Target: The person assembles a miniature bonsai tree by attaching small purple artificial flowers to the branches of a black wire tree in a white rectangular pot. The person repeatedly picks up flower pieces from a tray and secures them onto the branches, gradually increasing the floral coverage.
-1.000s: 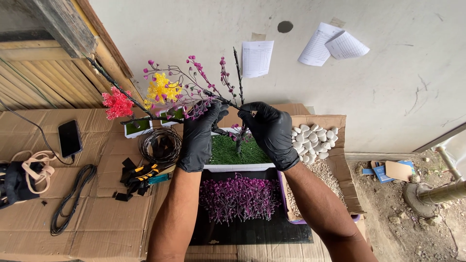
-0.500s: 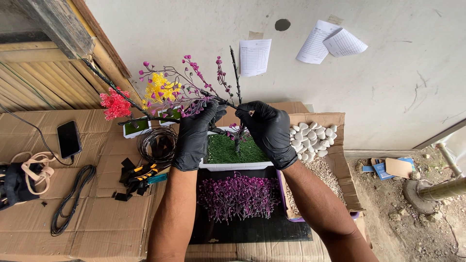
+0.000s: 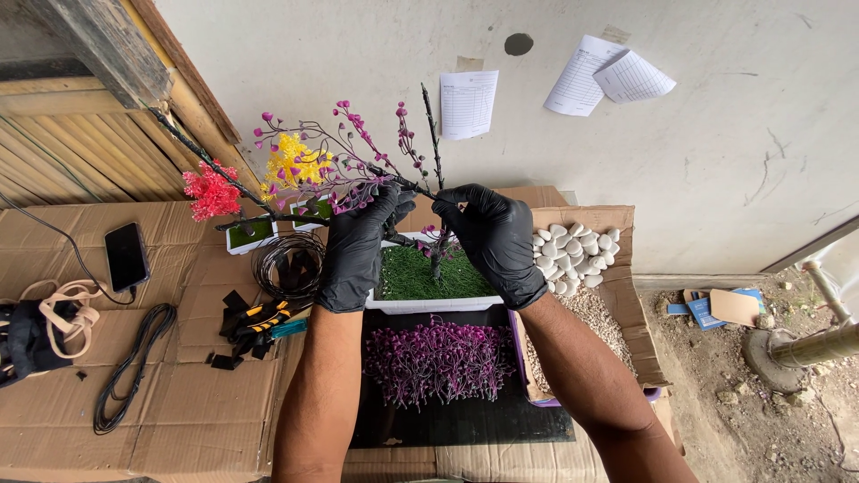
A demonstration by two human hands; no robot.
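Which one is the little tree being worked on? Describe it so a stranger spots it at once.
Start at the cardboard-covered table by the white wall, and find the white planter of green turf between the two black-gloved hands. The small wire tree rises from that turf, its dark branches tipped with purple beads. Unlike the yellow and red blossom clusters to its left, it is held by both hands.

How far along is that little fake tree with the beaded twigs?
Done: a dark wire trunk stands in the white tray of green artificial grass, with several purple-beaded branches spread out. In hand: the black-gloved left hand and right hand pinch a branch near the trunk's top. Left: a pile of loose purple beaded twigs and white pebbles lie unused.
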